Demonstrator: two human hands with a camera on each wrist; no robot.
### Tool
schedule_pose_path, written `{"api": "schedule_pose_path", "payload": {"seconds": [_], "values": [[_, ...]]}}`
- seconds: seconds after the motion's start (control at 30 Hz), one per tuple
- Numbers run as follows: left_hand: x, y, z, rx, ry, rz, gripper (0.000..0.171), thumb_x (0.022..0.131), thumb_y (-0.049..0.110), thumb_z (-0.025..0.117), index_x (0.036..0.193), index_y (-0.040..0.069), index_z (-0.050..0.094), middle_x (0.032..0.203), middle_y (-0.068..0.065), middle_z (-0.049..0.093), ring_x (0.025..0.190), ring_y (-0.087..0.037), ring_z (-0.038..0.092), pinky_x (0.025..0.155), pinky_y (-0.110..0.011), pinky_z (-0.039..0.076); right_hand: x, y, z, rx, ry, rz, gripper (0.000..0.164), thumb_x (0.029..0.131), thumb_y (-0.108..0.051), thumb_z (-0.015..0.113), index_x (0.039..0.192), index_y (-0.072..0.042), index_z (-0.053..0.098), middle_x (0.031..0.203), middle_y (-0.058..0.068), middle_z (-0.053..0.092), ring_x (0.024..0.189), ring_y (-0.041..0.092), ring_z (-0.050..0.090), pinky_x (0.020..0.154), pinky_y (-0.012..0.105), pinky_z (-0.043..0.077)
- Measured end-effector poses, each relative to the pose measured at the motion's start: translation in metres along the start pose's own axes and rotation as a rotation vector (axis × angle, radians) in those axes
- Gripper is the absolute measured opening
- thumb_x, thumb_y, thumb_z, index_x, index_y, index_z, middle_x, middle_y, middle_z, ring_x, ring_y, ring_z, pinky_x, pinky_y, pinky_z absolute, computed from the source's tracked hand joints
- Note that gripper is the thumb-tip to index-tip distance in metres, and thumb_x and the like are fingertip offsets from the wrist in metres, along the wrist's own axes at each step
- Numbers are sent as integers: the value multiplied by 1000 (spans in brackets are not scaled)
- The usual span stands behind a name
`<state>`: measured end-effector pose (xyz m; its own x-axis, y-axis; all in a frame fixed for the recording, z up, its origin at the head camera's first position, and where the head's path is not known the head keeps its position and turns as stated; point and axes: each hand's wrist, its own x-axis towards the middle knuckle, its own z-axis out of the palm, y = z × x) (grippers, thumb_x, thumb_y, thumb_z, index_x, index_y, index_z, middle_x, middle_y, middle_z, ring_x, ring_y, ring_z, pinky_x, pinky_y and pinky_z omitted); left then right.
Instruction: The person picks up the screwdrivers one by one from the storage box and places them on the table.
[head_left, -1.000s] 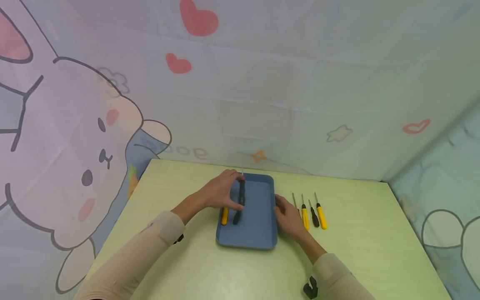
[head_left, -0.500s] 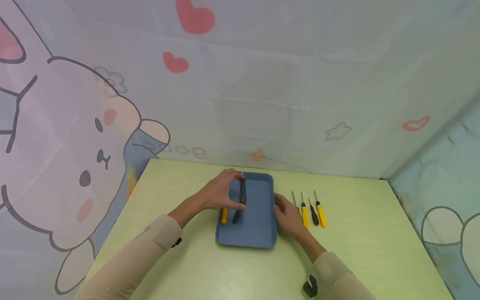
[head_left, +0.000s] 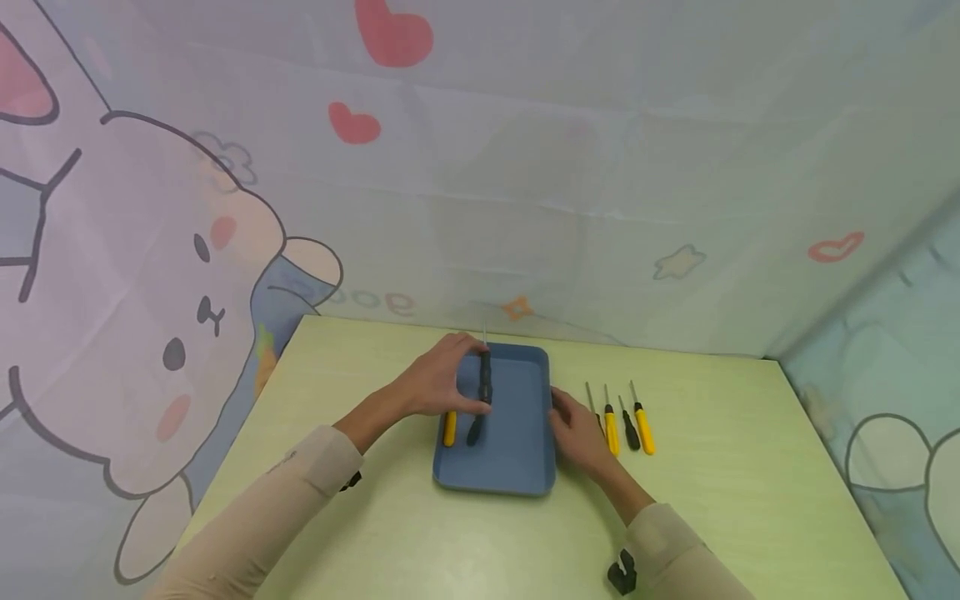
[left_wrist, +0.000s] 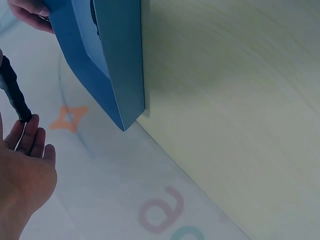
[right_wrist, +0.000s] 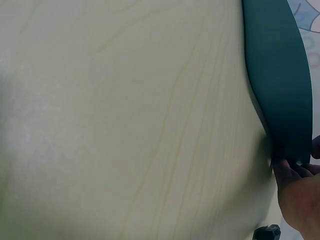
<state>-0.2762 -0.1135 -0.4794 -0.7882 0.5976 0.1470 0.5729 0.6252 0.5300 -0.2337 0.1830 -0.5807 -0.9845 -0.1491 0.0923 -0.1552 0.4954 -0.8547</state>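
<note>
Over the left half of the blue tray (head_left: 517, 450), my left hand (head_left: 437, 379) pinches a black-handled screwdriver (head_left: 486, 375) between thumb and fingers, its shaft pointing to the far side. The left wrist view shows the black handle (left_wrist: 14, 92) apart from the tray, fingertips at its shaft end. Inside the tray lie a yellow-handled screwdriver (head_left: 450, 429) and another black-handled one (head_left: 475, 432), both partly hidden by the left hand. My right hand (head_left: 577, 429) grips the tray's right side; in the right wrist view its fingers (right_wrist: 285, 172) are at the dark tray wall (right_wrist: 280, 75).
Right of the right hand, several screwdrivers lie in a row on the pale table (head_left: 720, 467): two yellow-handled (head_left: 612, 433), a black-handled one (head_left: 631, 431), and one mostly hidden by the hand. A printed cloth (head_left: 570, 167) hangs behind the table's far edge.
The left hand and its screwdriver have shifted slightly up and away over the tray. The right hand stays on the tray's side.
</note>
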Motion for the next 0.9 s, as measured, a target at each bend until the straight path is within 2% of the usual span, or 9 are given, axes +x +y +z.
{"api": "schedule_pose_path", "payload": {"seconds": [0.33,0.53,0.9], "values": [[-2,-1,-6,18,1,-11,92,79,52,91,151,12,52,147,-6,53,141,-31,49,110,-53,49,2,0,0,-23,6,-1,47,107,-5,54,153,6,50,152,26,55,138,41,56,115,54,46],[-5,0,-11,29,13,-5,91,78,49,94,150,12,52,154,-9,49,143,-30,46,113,-53,47,1,0,2,-31,16,7,47,108,-7,54,153,5,50,153,25,55,140,40,55,116,54,46],[-6,-6,-13,69,31,6,93,77,52,93,150,13,51,154,-7,47,146,-29,43,115,-50,47,-1,-1,1,-23,14,21,47,108,-8,54,154,4,50,153,24,55,140,40,55,116,54,46]]}}
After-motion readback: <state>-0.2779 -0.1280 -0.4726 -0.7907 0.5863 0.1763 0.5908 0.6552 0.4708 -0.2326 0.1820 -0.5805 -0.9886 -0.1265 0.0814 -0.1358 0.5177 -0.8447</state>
